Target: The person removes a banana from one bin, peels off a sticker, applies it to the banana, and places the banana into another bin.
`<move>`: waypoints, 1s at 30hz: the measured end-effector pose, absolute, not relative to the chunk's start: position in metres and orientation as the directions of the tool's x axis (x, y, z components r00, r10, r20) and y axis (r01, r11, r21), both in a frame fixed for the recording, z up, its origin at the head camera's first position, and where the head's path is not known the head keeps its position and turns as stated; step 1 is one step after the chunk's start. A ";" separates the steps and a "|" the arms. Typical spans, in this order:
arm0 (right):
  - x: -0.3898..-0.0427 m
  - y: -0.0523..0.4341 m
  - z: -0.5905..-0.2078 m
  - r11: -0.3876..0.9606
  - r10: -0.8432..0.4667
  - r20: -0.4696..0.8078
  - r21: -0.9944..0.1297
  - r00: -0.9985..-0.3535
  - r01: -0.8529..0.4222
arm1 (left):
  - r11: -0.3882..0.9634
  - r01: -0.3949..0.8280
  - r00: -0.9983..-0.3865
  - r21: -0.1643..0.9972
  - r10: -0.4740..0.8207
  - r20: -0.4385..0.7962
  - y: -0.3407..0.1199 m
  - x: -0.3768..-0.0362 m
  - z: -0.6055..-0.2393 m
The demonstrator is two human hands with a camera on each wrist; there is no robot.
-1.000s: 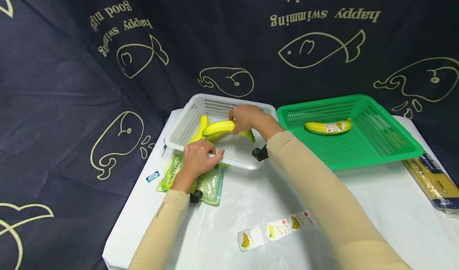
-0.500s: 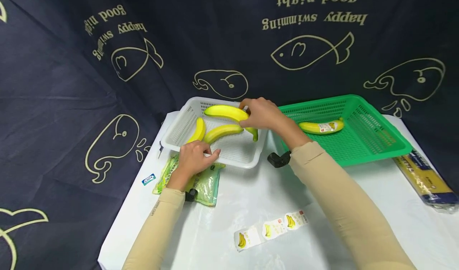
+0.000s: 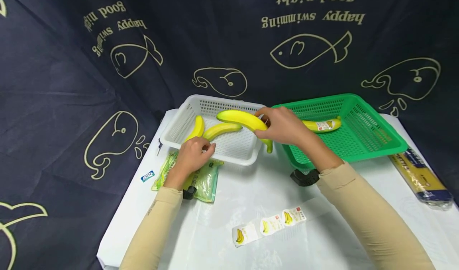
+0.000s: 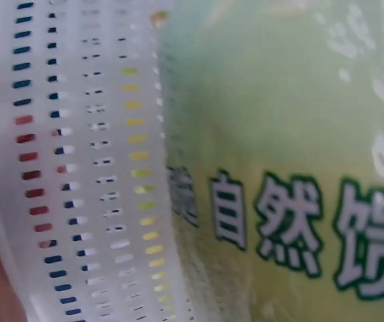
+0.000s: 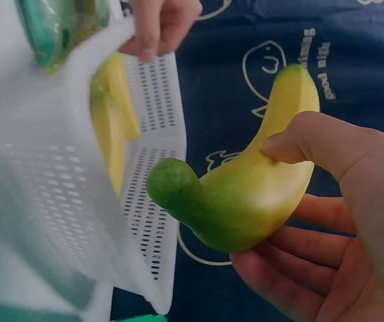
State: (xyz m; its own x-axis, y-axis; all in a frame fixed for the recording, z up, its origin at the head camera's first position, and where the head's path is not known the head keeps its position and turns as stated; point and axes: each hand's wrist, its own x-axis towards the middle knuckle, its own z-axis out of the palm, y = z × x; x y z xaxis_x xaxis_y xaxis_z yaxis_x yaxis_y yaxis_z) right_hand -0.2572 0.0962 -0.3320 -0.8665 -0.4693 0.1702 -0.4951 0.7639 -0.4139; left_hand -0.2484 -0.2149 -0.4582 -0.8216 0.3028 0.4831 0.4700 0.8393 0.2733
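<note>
Holding the near rim of the white basket [image 3: 215, 148], the left hand [image 3: 191, 155] has its fingers curled over the edge, its wrist resting on a green packet [image 3: 201, 178] on the surface [image 3: 229, 206]. Two bananas [image 3: 209, 130] lie inside that basket. Further right, the right hand [image 3: 285, 126] grips a third banana [image 3: 244, 120] w/ thumb on top and fingers underneath, lifted above the basket's right end, green stem tip pointing down past the rim. Right again, a green basket [image 3: 373, 142] holds a labelled banana [image 3: 320, 124].

Risk, as I judge it: the stem tip could catch the white rim and tip the basket (hence the steadying hand, prob.), or the smooth skin could slip from the grip.

Head view gives the whole layout, incl. the sticker strip [image 3: 269, 225]. Right wrist view alone shows the thumb [image 5: 312, 144] pressing the banana [image 5: 259, 188]; left wrist view shows only mesh and packet print.
</note>
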 end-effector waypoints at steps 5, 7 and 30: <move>-0.236 0.109 -0.342 0.719 -0.530 0.225 -0.392 -0.818 -0.574 | 0.836 0.459 -0.837 0.301 0.294 0.461 -0.214 -0.246 -0.456; -0.228 0.114 -0.348 0.698 -0.552 0.240 -0.391 -0.799 -0.600 | 0.837 0.454 -0.839 0.306 0.286 0.463 -0.215 -0.247 -0.456; -0.169 0.143 -0.418 0.635 -0.733 0.155 -0.196 -0.663 -0.747 | 0.848 0.424 -0.822 0.317 0.214 0.527 -0.214 -0.250 -0.464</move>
